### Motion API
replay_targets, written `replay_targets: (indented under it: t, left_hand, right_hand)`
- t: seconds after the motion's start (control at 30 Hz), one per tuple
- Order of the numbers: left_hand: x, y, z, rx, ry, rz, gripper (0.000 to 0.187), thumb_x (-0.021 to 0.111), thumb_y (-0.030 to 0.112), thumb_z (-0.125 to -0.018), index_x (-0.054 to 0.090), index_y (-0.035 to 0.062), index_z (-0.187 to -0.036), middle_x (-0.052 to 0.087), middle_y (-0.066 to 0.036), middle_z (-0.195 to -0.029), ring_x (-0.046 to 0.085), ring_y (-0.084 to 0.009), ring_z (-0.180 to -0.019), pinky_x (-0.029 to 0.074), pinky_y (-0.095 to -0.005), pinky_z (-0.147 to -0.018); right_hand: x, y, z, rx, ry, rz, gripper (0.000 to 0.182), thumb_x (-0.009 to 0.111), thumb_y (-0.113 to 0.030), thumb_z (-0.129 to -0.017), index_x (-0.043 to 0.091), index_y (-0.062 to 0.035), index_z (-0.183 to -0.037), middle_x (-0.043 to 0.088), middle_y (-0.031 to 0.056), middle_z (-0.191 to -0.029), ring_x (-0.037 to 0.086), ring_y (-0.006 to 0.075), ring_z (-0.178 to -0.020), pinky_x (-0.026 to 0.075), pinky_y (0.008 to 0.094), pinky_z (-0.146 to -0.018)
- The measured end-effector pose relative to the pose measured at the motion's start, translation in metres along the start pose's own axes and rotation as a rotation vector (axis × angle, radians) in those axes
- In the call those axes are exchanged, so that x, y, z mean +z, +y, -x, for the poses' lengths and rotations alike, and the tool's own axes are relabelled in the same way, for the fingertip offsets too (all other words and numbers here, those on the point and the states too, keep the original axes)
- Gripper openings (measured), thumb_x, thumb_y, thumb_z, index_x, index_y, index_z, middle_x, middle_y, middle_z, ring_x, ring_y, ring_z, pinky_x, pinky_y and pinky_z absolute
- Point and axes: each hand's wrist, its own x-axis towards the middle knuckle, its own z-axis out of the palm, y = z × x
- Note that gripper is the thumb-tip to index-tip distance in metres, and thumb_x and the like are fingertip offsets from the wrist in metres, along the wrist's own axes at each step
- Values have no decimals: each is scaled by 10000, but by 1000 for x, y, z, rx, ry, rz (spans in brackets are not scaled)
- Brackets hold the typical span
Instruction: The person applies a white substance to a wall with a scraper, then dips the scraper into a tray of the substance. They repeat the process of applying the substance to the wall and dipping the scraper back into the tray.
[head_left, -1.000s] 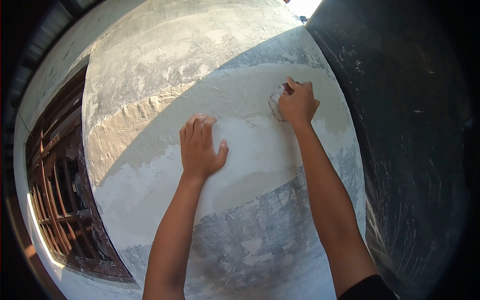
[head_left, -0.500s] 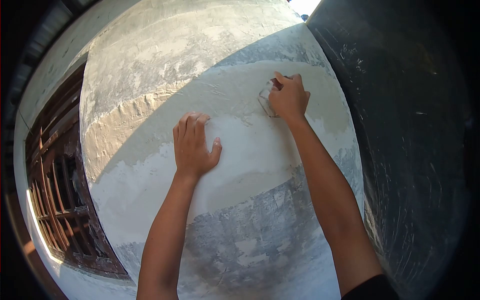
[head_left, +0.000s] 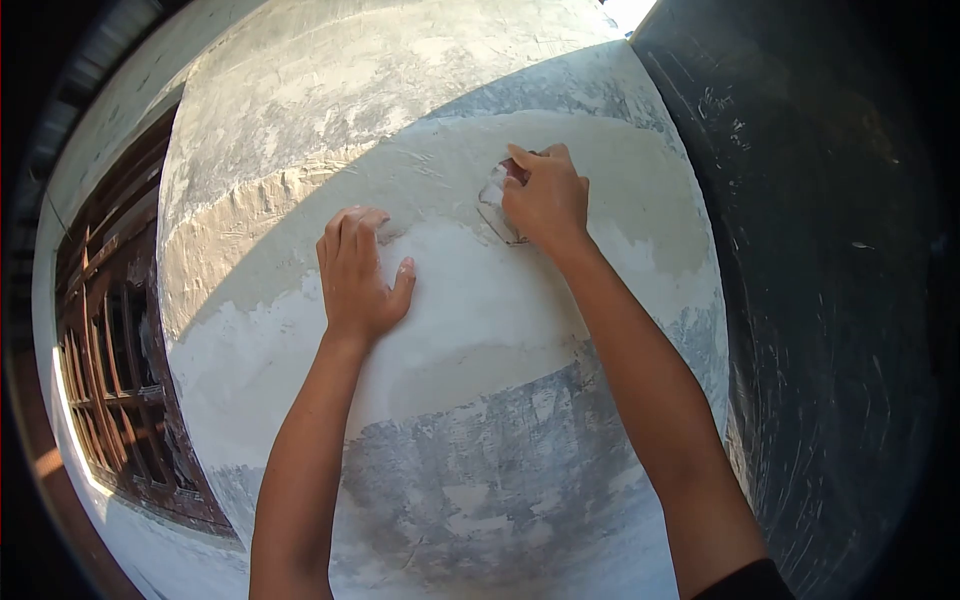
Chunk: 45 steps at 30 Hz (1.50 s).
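In front of me rises a wall (head_left: 450, 290) coated with wet-looking pale plaster over a rough grey base. My right hand (head_left: 548, 198) grips a putty knife (head_left: 494, 203) by its dark reddish handle. Its broad blade, smeared with plaster, lies against the upper part of the pale band; my fingers cover much of the handle. To the left and a little lower, my left hand (head_left: 358, 270) leans on the plastered surface. Its fingers are slightly bent and the thumb stands apart, with nothing held. White plaster marks the fingertips.
A brown wooden window with slats (head_left: 120, 380) is set to the left. Along the right side stands a dark, scratched panel (head_left: 830, 300). Sunlight falls on the rough upper wall (head_left: 300, 90), and shade covers the part around my hands.
Both hands have moved left across the wall, the right one carrying the putty knife with its blade now tilted more. The view has shifted slightly.
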Motion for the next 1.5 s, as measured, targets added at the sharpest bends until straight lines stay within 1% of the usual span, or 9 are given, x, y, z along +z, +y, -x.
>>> replay_targets:
  t: [0.1, 0.27, 0.4, 0.5, 0.63, 1.2, 1.3, 1.4, 1.5]
  left_hand:
    - [-1, 2, 0, 12, 2, -27, 525, 652, 173, -696, 477, 70, -1180, 519, -130, -1159, 444, -323, -1159, 328, -431, -960]
    - [-1, 1, -1, 1, 8, -33, 514, 644, 176, -697, 478, 69, -1172, 521, -123, -1155, 444, -319, -1154, 325, -424, -960]
    - [0, 0, 0, 2, -2, -15, 514, 643, 174, -697, 477, 72, -1173, 521, -124, -1150, 446, -321, -1156, 325, -428, -961]
    - [-1, 1, -1, 14, 3, -19, 514, 643, 175, -697, 477, 73, -1172, 520, -126, -1147, 445, -323, -1163, 325, -430, -964]
    - [-1, 1, 0, 17, 6, -3, 515, 647, 175, -692, 478, 73, -1168, 519, -129, -1150, 442, -323, -1171, 324, -431, -964]
    - [1, 1, 3, 30, -11, 39, 497, 628, 202, -703, 483, 81, -1162, 501, -118, -1157, 430, -314, -1187, 326, -438, -966]
    - [2, 1, 0, 33, -18, 42, 498, 634, 197, -698, 482, 82, -1158, 500, -117, -1156, 431, -312, -1188, 327, -438, -968]
    - [2, 2, 3, 36, -26, 44, 501, 639, 194, -695, 481, 84, -1157, 500, -116, -1158, 431, -311, -1186, 329, -438, -966]
    - [1, 1, 2, 18, -12, 39, 505, 639, 194, -693, 479, 84, -1160, 500, -117, -1162, 433, -311, -1184, 330, -435, -965]
  right_hand:
    - [-25, 8, -15, 267, 204, 102, 452, 642, -176, -779, 650, -176, -1231, 556, 62, -1109, 566, 195, -1056, 371, 394, -975]
    - [2, -6, -4, 34, -4, -81, 457, 639, -163, -784, 637, -115, -1239, 548, 57, -1136, 578, 189, -1014, 352, 413, -979]
    - [-9, 3, -14, 354, 238, 90, 436, 614, -174, -804, 639, -121, -1236, 537, 74, -1150, 564, 195, -1044, 333, 455, -987]
    - [2, -7, 0, 76, 159, -71, 405, 602, -155, -810, 648, -106, -1209, 554, 68, -1106, 523, 182, -1063, 363, 445, -909]
    - [-8, -2, 3, 255, 101, 202, 404, 618, -150, -808, 648, -120, -1209, 534, 47, -1152, 559, 198, -1009, 380, 423, -914]
    - [-7, -6, 28, 419, 235, 171, 443, 628, -155, -806, 627, -114, -1248, 511, 85, -1143, 586, 242, -986, 427, 414, -898]
    - [-7, -13, 28, 355, 398, 1, 412, 587, -165, -828, 635, -118, -1235, 514, 101, -1134, 599, 252, -930, 439, 401, -875]
    - [7, -13, 22, 152, 194, 149, 411, 591, -165, -826, 634, -95, -1228, 515, 98, -1109, 603, 245, -907, 460, 384, -838]
    - [-15, -9, 1, 489, 380, 210, 431, 649, -173, -795, 646, -115, -1222, 516, 87, -1099, 611, 239, -921, 488, 356, -845]
